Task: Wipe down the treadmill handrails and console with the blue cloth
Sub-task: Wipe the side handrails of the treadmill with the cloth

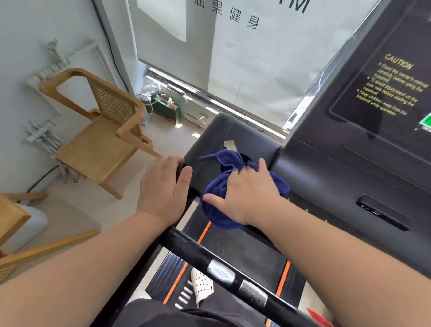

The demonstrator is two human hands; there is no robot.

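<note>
The blue cloth (219,197) is bunched up on the left end of the dark treadmill console (331,172), over a cup-holder recess. My right hand (245,191) presses down on the cloth with fingers spread and gripping it. My left hand (163,188) wraps around the console's left edge, thumb on top. A black handrail bar (196,250) with silver sensor plates crosses in front of me, under both forearms. The console's screen panel with yellow caution text (395,89) rises at the right.
A wooden cane-back chair (100,135) stands left of the treadmill, with another wooden chair (2,229) at the lower left. The treadmill belt (243,257) with orange stripes and a white shoe (201,285) lie below. A window with a white blind fills the back.
</note>
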